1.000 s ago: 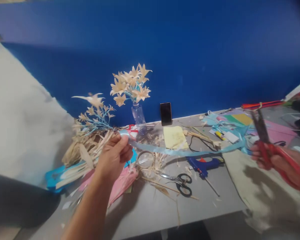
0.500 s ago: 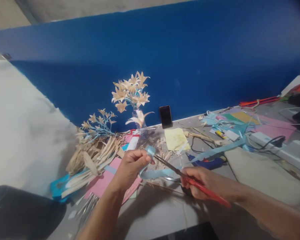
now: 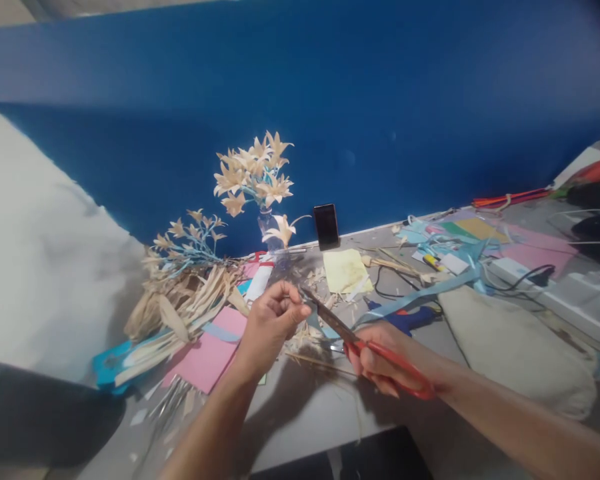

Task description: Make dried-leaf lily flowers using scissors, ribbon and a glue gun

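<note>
My left hand (image 3: pixel 275 320) is closed in a pinch. A single cream artificial flower (image 3: pixel 281 231) stands just above it, apparently held there; its stem is hidden. A light blue ribbon (image 3: pixel 425 292) runs from the pile at right, behind my right hand, towards my left fingertips. My right hand (image 3: pixel 380 357) is closed around red-handled scissors (image 3: pixel 337 325), their blades pointing up and left to the left thumb and the ribbon beside it. Whether the blades touch the ribbon, I cannot tell.
Cream flowers (image 3: pixel 255 170) stand in a clear bottle (image 3: pixel 266 223) beside a phone (image 3: pixel 326 227). Dried husks (image 3: pixel 165 310) and pink paper (image 3: pixel 213 363) lie left. A blue glue gun (image 3: pixel 413 320), yellow paper (image 3: pixel 347 271), cloth (image 3: pixel 515 350) and power strip (image 3: pixel 587 307) are at right.
My right hand has brought the scissors from the far right to my left hand. The ribbon, stretched between both sides earlier, now hangs near the blades. The single flower has swung right and upright.
</note>
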{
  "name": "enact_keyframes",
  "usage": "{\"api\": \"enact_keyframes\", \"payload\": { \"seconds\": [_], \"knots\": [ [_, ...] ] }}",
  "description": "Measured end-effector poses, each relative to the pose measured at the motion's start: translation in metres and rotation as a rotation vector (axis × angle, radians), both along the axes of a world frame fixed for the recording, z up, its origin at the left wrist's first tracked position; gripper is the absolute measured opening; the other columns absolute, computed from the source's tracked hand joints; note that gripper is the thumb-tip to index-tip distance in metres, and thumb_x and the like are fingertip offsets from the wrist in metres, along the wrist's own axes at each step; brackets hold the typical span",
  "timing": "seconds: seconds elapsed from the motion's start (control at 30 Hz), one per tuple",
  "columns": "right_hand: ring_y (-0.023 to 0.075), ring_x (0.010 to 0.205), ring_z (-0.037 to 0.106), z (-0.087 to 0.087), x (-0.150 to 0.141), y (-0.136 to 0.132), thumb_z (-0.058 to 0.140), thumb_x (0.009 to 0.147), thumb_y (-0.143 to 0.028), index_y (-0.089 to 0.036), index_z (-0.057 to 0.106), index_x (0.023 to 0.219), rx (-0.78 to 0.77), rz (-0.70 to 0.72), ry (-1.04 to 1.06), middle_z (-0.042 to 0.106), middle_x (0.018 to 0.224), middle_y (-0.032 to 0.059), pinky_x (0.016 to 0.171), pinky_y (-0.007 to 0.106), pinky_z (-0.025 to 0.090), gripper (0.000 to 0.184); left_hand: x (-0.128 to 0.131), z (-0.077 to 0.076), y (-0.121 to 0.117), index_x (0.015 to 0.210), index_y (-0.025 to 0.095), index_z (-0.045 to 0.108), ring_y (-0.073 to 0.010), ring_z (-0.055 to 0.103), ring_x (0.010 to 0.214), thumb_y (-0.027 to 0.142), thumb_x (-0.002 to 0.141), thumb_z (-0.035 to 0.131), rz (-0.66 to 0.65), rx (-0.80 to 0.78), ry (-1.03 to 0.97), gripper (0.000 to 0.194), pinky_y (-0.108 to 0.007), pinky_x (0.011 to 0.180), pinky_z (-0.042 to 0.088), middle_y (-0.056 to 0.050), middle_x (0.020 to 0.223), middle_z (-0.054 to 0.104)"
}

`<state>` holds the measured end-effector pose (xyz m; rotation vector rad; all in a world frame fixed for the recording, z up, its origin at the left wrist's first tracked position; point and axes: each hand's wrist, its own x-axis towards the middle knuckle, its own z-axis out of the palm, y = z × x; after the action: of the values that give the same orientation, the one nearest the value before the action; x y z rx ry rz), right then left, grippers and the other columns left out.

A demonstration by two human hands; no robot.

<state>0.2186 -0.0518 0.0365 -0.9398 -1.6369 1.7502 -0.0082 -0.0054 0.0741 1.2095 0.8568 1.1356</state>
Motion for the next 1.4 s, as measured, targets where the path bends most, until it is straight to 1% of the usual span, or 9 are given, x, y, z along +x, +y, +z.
{"api": "enact_keyframes", "payload": {
  "seconds": [0.17,0.23,0.33,0.47,0.6,0.8,1.07,1.33,1.4],
  "knots": [
    [0.0079,0.041,0.044,-0.001,-0.011,-0.007,0.067,0.077,-0.067,-0.019,0.051,0.070,0.077,-0.131,-0.112,0.046,0.054,-0.0056,0.038,0.019,0.030,0.051,-0.006,-0.001,0.003,0.113,0.022,0.060,-0.0028,0.015,0.044,0.038,0.067,0.087,-0.156,-0.069,-0.101,0.056,-0.015,0.042,0.016,0.014,0.052,0.031],
    [0.0097,0.048,0.047,-0.003,-0.018,-0.010,0.073,0.077,-0.054,-0.019,0.050,0.065,0.214,-0.259,-0.248,0.049,0.058,-0.0040,0.044,0.021,0.033,0.043,-0.007,-0.002,0.005,0.112,0.020,0.062,-0.0029,0.011,0.042,0.043,0.072,0.083,-0.129,-0.102,-0.180,0.051,-0.015,0.040,0.015,0.014,0.049,0.027],
    [0.0136,0.059,0.051,-0.009,-0.023,-0.013,0.078,0.075,-0.044,-0.019,0.053,0.067,0.581,-0.453,-0.456,0.057,0.067,-0.0008,0.054,0.025,0.039,0.037,-0.007,-0.002,0.008,0.092,0.017,0.066,-0.0029,0.010,0.040,0.047,0.077,0.078,-0.019,-0.155,-0.248,0.035,-0.014,0.036,0.015,0.013,0.046,0.027],
    [0.0216,0.077,0.060,-0.022,-0.022,-0.014,0.075,0.082,-0.048,-0.016,0.060,0.089,1.034,-0.570,-0.569,0.064,0.084,0.0064,0.068,0.031,0.045,0.036,-0.003,0.003,0.004,0.086,0.014,0.068,-0.0035,0.032,0.040,0.046,0.080,0.074,0.100,-0.107,-0.191,0.033,-0.015,0.039,0.028,0.006,0.052,0.047],
    [0.0251,0.079,0.062,-0.031,-0.024,-0.013,0.069,0.085,-0.057,-0.016,0.059,0.093,1.241,-0.613,-0.632,0.063,0.085,0.0090,0.066,0.033,0.045,0.044,0.000,0.003,-0.003,0.105,0.017,0.070,-0.0147,0.062,0.059,0.049,0.086,0.067,0.051,-0.085,-0.154,0.038,-0.023,0.056,0.049,-0.004,0.068,0.069],
    [0.0247,0.076,0.062,-0.037,-0.025,-0.014,0.066,0.085,-0.060,-0.018,0.056,0.095,1.231,-0.558,-0.642,0.063,0.086,0.0082,0.063,0.033,0.044,0.044,-0.004,0.000,0.000,0.110,0.018,0.069,-0.0219,0.073,0.071,0.045,0.087,0.066,-0.040,-0.117,-0.261,0.036,-0.032,0.067,0.056,-0.011,0.089,0.078],
    [0.0241,0.079,0.062,-0.045,-0.017,-0.013,0.075,0.082,-0.050,-0.019,0.056,0.094,1.161,-0.469,-0.621,0.063,0.088,0.0072,0.068,0.033,0.046,0.038,-0.013,0.003,0.007,0.104,0.014,0.075,-0.0233,0.074,0.081,0.042,0.087,0.068,0.019,-0.022,-0.277,0.033,-0.031,0.071,0.056,-0.015,0.101,0.078],
    [0.0198,0.075,0.058,-0.005,-0.015,-0.015,0.081,0.066,-0.033,-0.020,0.055,0.088,0.668,-0.260,-0.642,0.062,0.088,0.0028,0.064,0.029,0.042,0.036,-0.012,0.006,0.004,0.100,0.014,0.078,-0.0250,0.075,0.082,0.043,0.083,0.073,-0.020,0.009,-0.247,0.034,-0.035,0.079,0.056,-0.015,0.098,0.079],
    [0.0189,0.075,0.056,0.005,-0.012,-0.012,0.078,0.067,-0.032,-0.021,0.055,0.087,0.622,-0.236,-0.624,0.062,0.089,0.0021,0.063,0.028,0.041,0.032,-0.012,0.007,0.003,0.100,0.013,0.078,-0.0260,0.075,0.084,0.044,0.083,0.072,-0.034,0.017,-0.234,0.035,-0.036,0.080,0.056,-0.015,0.097,0.079]
  ]
}}
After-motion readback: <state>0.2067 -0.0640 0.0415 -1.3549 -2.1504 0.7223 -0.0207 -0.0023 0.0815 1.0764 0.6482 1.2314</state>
